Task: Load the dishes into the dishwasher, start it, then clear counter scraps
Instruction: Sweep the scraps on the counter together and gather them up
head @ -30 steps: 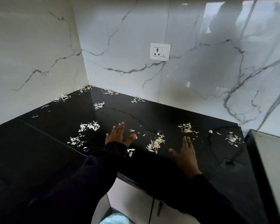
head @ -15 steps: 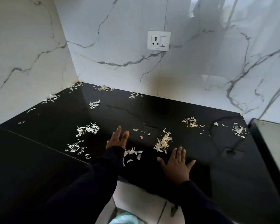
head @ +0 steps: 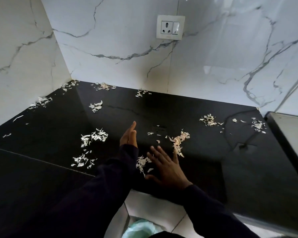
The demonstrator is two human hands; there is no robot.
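Pale vegetable scraps lie in several small heaps on the black counter (head: pixel 41 148). My left hand (head: pixel 129 136) stands on its edge on the counter, fingers straight, right of a scrap heap (head: pixel 94 136). My right hand (head: pixel 167 167) lies flat with fingers spread, its palm near the counter's front edge. A small scrap pile (head: pixel 141 163) sits between my two hands, touching the right hand's fingers. Another pile (head: pixel 179 140) lies just beyond my right fingertips. Neither hand holds anything.
More scraps sit at the back corner (head: pixel 70 85), along the left wall (head: pixel 41 101) and at the right (head: pixel 208 120). A wall socket (head: pixel 170 27) is on the marble backsplash. Below the counter edge a bin with a pale green liner (head: pixel 138 228) shows.
My right hand has slid left toward the left hand, pushing close to the small pile between them. My left hand turned onto its edge. The camera tilted down.
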